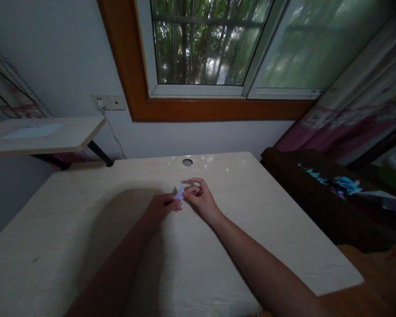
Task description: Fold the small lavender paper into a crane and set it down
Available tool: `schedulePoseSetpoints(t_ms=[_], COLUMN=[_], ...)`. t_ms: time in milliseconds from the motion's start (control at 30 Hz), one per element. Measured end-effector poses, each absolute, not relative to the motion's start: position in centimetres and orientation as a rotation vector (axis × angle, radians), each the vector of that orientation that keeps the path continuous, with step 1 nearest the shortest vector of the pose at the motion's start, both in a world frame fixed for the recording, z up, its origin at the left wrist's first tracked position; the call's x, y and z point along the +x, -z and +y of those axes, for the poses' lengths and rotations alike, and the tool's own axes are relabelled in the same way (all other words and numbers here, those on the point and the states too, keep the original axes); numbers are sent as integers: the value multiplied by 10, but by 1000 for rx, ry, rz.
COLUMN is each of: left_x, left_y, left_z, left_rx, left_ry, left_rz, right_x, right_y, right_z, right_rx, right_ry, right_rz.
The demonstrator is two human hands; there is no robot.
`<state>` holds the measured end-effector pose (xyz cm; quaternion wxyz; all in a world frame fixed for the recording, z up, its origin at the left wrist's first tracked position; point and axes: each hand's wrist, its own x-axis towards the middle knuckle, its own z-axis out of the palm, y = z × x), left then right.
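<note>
The left hand [161,207], at eight o'clock, and right hand [199,198] pinch a dim folded paper [179,193] on the bench [86,229], fingers hiding most.

Dim room, lit only by daylight from the window [201,44].
Soft light falls from ahead, leaving faint glare spots at the far edge of the counter [267,229] and a broad shadow around the left hand [160,207]. Wide-angle distortion bends the walls at the edges; the paper [179,193] looks small and soft, and the corners are murky.
</note>
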<state>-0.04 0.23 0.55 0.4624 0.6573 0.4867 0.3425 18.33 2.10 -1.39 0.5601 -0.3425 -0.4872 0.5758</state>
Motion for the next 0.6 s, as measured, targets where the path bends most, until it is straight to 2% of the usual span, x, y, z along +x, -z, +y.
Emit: schedulePoseSetpoints(t_ms=[600], left_x=[0], left_y=[5], left_z=[8], left_rx=[1725], left_ry=[-814], left_rz=[1236], right_x=[183], right_y=[10], right_z=[23], right_rx=[-761], right_ry=[-1437], right_rz=[-1128])
